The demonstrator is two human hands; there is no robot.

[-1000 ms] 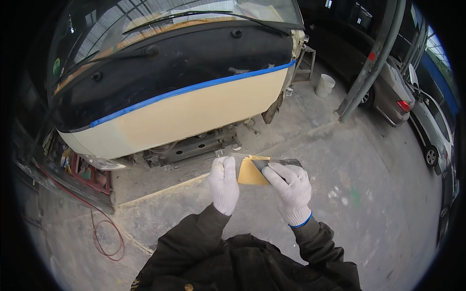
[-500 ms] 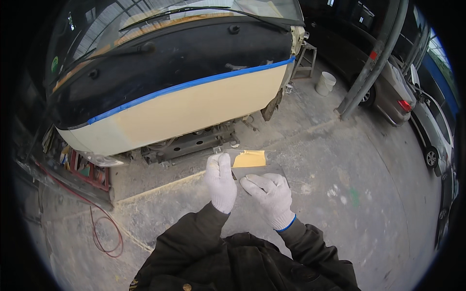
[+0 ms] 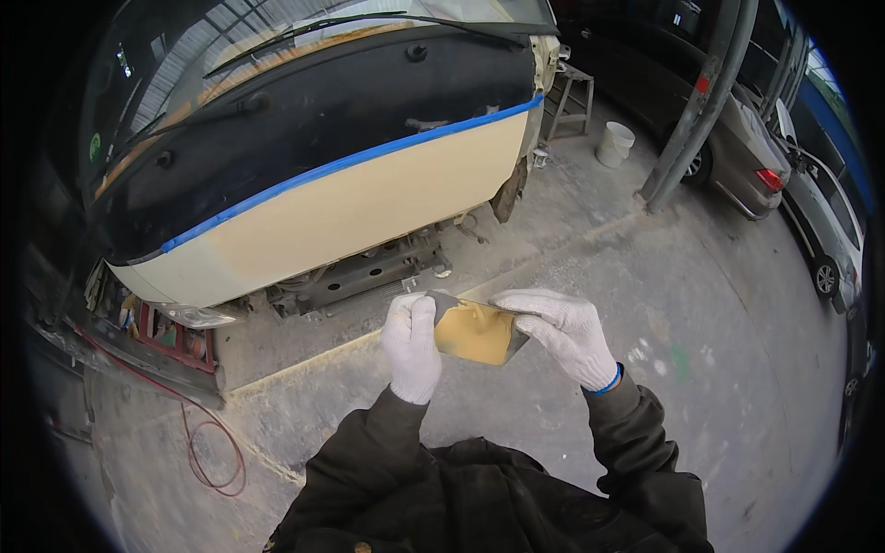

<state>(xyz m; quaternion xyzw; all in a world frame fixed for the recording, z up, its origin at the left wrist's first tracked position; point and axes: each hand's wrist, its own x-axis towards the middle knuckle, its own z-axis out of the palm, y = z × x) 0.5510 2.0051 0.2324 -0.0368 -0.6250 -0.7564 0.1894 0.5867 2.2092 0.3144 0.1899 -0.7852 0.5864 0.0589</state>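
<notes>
Fingers [image 3: 423,313] of left hand [image 3: 410,350] clamped on plate [image 3: 443,301], right hand's [image 3: 567,336] on spreader [image 3: 519,311].
Yellow putty [image 3: 474,336] coats plate between hands; taped van [image 3: 369,198] ahead.

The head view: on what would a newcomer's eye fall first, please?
Probably the blue strip crossing the vehicle at upper left, between its black section and cream panel. Next, the yellow patch at centre, on a dark plate between the gloved left hand and right hand. Then perhaps the red tail light of a parked car, at right.
</notes>
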